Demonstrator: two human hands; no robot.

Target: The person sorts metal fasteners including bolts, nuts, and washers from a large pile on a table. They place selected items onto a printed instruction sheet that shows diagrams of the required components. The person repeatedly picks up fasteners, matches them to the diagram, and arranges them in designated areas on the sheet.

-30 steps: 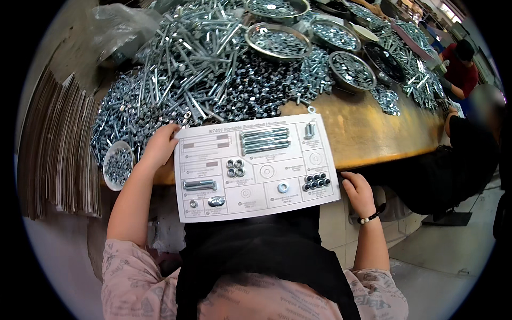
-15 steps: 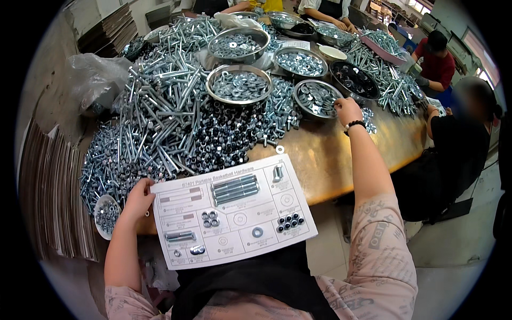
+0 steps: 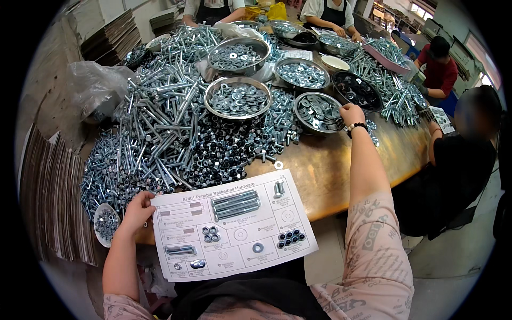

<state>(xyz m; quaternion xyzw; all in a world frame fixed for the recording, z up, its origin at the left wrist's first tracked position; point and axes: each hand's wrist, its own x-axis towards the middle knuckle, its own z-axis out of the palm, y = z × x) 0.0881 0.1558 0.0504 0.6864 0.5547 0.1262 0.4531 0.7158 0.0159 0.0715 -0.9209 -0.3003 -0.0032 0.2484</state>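
A printed parts sheet (image 3: 229, 240) is held up before me at the table's front edge, its upper left corner in the closed fingers of my left hand (image 3: 140, 210). Long bolts (image 3: 234, 206) in a bundle, silver nuts (image 3: 211, 233), black-centred nuts (image 3: 290, 238), one washer (image 3: 258, 247) and other small hardware lie on its boxes. Farther right, my right hand (image 3: 352, 115) is at the right rim of a steel bowl of flat washers (image 3: 318, 112). Its fingers are pinched together, and anything between them is hidden.
Loose bolts (image 3: 160, 106) and black-centred nuts (image 3: 224, 144) heap across the left and middle. Beyond stand bowls of washers (image 3: 238, 100), a black bowl (image 3: 356, 92) and a pink tray (image 3: 386, 57). A person in black (image 3: 453, 154) sits close on the right; others work farther back.
The whole view has shifted, so the table and bowls sit slightly lower in the picture. My right hand stays at the washer bowl's rim, and my left hand still grips the sheet.
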